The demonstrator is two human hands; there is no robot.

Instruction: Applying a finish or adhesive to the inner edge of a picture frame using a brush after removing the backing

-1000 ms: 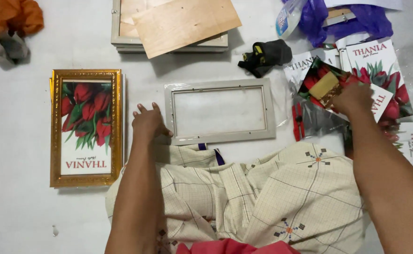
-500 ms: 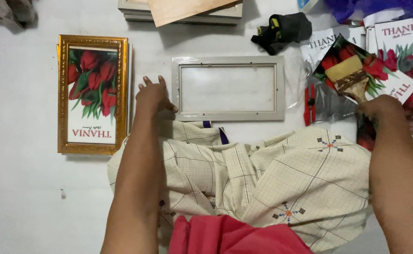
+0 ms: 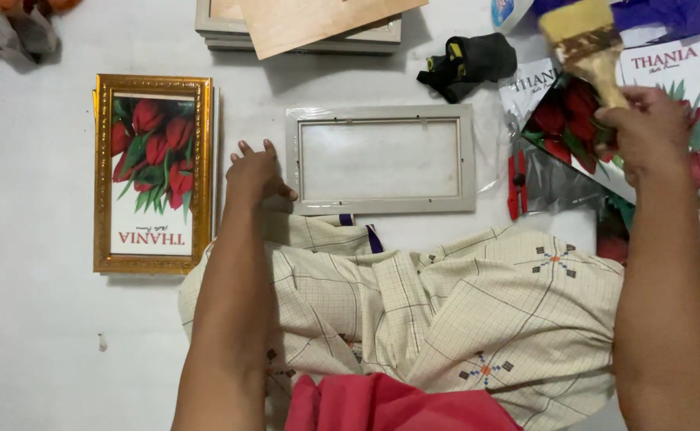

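Sitting with a checked cream cloth (image 3: 446, 319) over the lap, the person rests the left hand (image 3: 256, 172), fingers spread, just beside the empty grey frame (image 3: 382, 160) lying flat ahead; pressing there should steady it. Farther off, the right hand's (image 3: 645, 132) grip wraps a paintbrush (image 3: 585, 44) handle, bristles raised; light strokes seem wise.

A floor-level picture-framing workshop: stacked frames (image 3: 302, 36), a gilt-framed tulip print (image 3: 153, 183), loose prints (image 3: 677, 88).
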